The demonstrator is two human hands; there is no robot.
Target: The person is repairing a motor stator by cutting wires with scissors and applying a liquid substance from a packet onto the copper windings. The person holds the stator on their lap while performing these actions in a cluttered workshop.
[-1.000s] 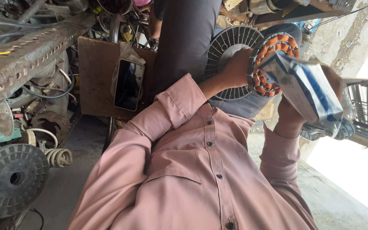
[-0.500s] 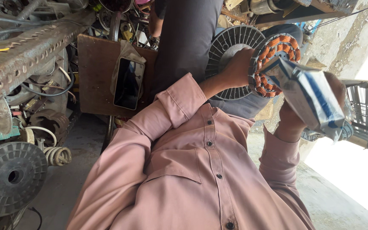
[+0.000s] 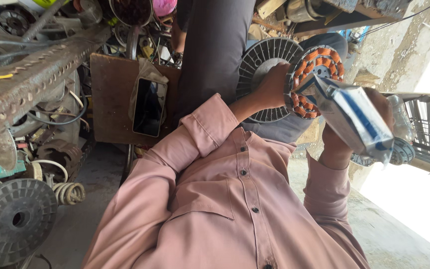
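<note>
Copper-wound motor coil ring (image 3: 315,79) sits at one o'clock, your left hand (image 3: 270,85) curled around its rim; your right hand (image 3: 347,137) grips a white-and-blue rectangular packet (image 3: 357,117), touching the ring; a phone (image 3: 149,107) leans on a brown board (image 3: 109,99) at ten o'clock.

— What's at nine o'clock?
— A rusty metal beam (image 3: 31,84), a grey spool (image 3: 13,219) below it.
— And eleven o'clock?
— A phone (image 3: 149,107) on a brown board (image 3: 110,94); a ribbed grey disc (image 3: 260,62) at one.
</note>
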